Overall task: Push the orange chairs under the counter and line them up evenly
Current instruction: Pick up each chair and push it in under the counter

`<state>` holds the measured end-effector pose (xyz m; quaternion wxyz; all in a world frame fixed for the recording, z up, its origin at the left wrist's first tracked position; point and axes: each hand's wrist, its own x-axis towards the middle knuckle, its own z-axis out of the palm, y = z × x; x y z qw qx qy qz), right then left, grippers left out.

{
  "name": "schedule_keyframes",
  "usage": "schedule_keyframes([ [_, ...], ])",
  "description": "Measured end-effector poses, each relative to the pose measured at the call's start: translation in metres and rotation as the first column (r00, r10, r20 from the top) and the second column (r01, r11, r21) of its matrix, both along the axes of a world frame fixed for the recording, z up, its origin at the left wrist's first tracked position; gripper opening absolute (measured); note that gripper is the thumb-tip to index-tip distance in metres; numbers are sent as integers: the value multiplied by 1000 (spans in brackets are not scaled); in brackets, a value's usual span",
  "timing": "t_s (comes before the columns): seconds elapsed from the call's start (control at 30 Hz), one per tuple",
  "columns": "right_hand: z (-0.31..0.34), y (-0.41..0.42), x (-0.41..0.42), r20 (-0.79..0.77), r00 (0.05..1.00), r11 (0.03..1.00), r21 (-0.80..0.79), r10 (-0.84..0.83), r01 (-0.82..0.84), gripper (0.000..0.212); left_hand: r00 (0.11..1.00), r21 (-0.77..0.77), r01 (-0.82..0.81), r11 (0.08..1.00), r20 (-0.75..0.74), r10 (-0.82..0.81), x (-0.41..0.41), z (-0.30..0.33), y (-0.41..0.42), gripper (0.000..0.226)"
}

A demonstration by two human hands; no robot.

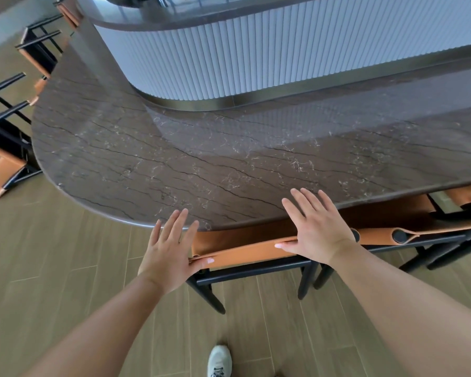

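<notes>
An orange leather chair (245, 247) with a black frame stands right in front of me, its seat mostly under the dark stone counter (174, 159). My left hand (169, 251) lies at the left end of its backrest, fingers straight, thumb on the leather edge. My right hand (318, 227) lies flat at the right end, fingers straight over the counter's rim, thumb along the backrest top. A second orange chair (419, 227) sits close beside it on the right, also tucked under the counter.
Two more orange chairs (8, 148) (38, 50) stand along the counter's curved left edge. A white fluted bar front (256, 55) rises behind the counter. Wood-look floor tiles (65, 268) surround me; my white shoe (219, 361) shows below.
</notes>
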<state>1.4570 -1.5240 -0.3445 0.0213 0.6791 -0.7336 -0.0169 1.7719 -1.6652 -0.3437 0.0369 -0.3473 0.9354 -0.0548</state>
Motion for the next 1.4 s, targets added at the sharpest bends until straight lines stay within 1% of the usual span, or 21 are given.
schedule_keyframes([
  [0.2, -9, -2, 14, 18, 999, 997, -63, -32, 33, 97, 996, -36, 82, 996, -26, -83, 11, -9, -22, 87],
  [0.47, -8, -17, 30, 23, 999, 995, -88, -49, 51, 95, 993, -39, 107, 993, 47, -106, 16, -7, -53, 89],
  [0.63, -11, -23, 42, 28, 999, 994, -100, -46, 48, 92, 990, -23, 102, 995, 96, -99, 23, -3, -65, 92],
  [0.73, -16, -23, 53, 38, 998, 992, -120, -39, 44, 89, 990, 3, 102, 995, 101, -102, 31, -6, -70, 94],
  [0.97, -18, -27, 61, 32, 999, 995, -97, -33, 36, 89, 991, 16, 83, 996, 105, -84, 42, -12, -73, 96],
  [1.1, -18, -28, 60, 13, 1000, 992, -123, -5, 7, 87, 995, 10, 56, 998, 77, -56, 42, -13, -67, 94],
  [1.27, -22, -31, 57, -43, 997, 980, -182, 69, -76, 82, 998, 31, 26, 999, 63, -27, 42, -15, -69, 97],
  [1.4, -27, -30, 57, -69, 992, 966, -226, 110, -123, 84, 1000, 33, 9, 999, 25, -9, 45, -19, -70, 98],
])
